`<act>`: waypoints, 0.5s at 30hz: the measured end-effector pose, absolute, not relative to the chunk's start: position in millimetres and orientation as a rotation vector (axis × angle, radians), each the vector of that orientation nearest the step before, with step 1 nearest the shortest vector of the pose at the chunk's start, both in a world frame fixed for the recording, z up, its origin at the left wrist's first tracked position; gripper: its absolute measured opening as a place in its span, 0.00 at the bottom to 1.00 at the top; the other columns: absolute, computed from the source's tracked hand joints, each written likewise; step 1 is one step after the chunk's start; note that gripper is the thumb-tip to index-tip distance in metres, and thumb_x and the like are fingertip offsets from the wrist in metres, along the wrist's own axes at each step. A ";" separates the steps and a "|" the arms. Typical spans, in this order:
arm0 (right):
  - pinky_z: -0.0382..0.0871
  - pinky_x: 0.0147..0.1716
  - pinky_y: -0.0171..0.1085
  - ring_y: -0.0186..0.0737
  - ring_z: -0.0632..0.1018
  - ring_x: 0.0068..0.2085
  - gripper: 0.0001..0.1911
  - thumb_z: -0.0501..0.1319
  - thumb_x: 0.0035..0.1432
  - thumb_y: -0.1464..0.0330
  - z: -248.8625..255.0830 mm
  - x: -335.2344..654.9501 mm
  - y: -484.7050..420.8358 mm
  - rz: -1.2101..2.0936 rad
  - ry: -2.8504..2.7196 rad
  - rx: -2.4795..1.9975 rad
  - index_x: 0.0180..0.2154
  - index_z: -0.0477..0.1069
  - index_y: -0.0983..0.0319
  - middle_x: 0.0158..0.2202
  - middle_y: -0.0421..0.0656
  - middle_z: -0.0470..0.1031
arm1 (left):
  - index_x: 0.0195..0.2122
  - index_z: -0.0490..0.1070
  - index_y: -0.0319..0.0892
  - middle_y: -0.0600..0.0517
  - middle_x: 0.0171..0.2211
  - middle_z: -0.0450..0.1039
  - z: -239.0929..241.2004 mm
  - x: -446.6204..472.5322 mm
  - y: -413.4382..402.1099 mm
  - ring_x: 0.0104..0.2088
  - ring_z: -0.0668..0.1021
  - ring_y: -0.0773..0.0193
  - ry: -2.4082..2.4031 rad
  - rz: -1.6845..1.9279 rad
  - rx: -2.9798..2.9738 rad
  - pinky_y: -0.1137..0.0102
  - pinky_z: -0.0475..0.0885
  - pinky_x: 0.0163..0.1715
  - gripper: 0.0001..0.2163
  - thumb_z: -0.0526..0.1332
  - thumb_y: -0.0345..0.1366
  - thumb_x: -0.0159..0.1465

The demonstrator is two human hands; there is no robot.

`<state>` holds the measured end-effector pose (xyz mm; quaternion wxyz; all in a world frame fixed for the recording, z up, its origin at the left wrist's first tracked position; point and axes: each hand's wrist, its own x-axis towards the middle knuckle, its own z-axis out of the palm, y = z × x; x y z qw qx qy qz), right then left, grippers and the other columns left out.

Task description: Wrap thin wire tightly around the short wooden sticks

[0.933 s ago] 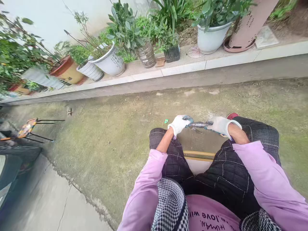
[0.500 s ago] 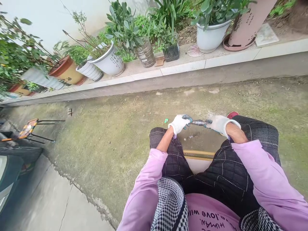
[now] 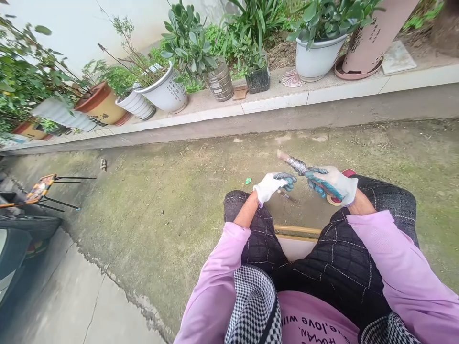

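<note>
The right hand (image 3: 335, 184), in a white glove with blue-coated fingers, has its grip wrapped tight around the lower end of a short stick (image 3: 296, 165). The stick is bound with silvery wire and slants up and to the left, its bare tip pointing away from the body above the concrete floor (image 3: 161, 200). The left hand (image 3: 271, 185), gloved alike, sits just beside and below the wire, apart from it. Its fingers are loosely curled, and whether they pinch anything small cannot be told.

The pink shirt (image 3: 311, 320) shows upside-down print, "love wi" and "HUMAN". Dark characters on a white pot (image 3: 168, 93) are unreadable.
</note>
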<state>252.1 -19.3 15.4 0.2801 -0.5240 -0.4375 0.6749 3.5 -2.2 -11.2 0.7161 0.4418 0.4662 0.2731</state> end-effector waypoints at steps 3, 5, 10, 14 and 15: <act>0.61 0.14 0.34 0.32 0.66 0.19 0.31 0.80 0.48 0.42 15.8 254.8 -20.5 1.878 -1.148 -1.291 0.38 0.76 0.58 0.22 0.35 0.70 | 0.34 0.85 0.36 0.47 0.33 0.86 -16.6 3.7 0.9 0.37 0.83 0.63 1.060 0.576 1.061 0.69 0.79 0.45 0.09 0.77 0.35 0.55; 0.61 0.15 0.34 0.32 0.67 0.19 0.32 0.80 0.45 0.40 15.3 257.4 -21.1 1.908 -1.228 -1.262 0.35 0.76 0.59 0.22 0.36 0.71 | 0.33 0.85 0.37 0.48 0.34 0.86 -18.7 3.9 4.9 0.39 0.83 0.62 1.146 0.553 1.144 0.68 0.79 0.50 0.06 0.75 0.34 0.57; 0.62 0.16 0.35 0.33 0.69 0.18 0.31 0.78 0.45 0.41 12.7 262.4 -19.5 2.104 -1.644 -1.328 0.33 0.78 0.60 0.22 0.39 0.74 | 0.29 0.80 0.38 0.50 0.32 0.82 -17.7 1.6 10.7 0.38 0.81 0.62 1.286 0.447 1.229 0.66 0.79 0.50 0.04 0.74 0.30 0.56; 0.64 0.19 0.33 0.32 0.71 0.21 0.25 0.75 0.51 0.46 10.8 264.8 -18.0 2.066 -1.907 -1.382 0.35 0.81 0.60 0.25 0.40 0.77 | 0.30 0.81 0.38 0.55 0.28 0.79 -14.1 -3.5 4.4 0.33 0.76 0.66 1.338 0.401 1.250 0.70 0.75 0.42 0.03 0.72 0.31 0.55; 0.64 0.20 0.33 0.33 0.72 0.21 0.23 0.75 0.52 0.48 10.3 264.9 -18.5 2.047 -1.941 -1.413 0.35 0.81 0.60 0.25 0.40 0.78 | 0.30 0.82 0.38 0.56 0.28 0.78 -13.1 -4.7 2.7 0.32 0.75 0.67 1.354 0.395 1.255 0.70 0.74 0.40 0.03 0.72 0.32 0.56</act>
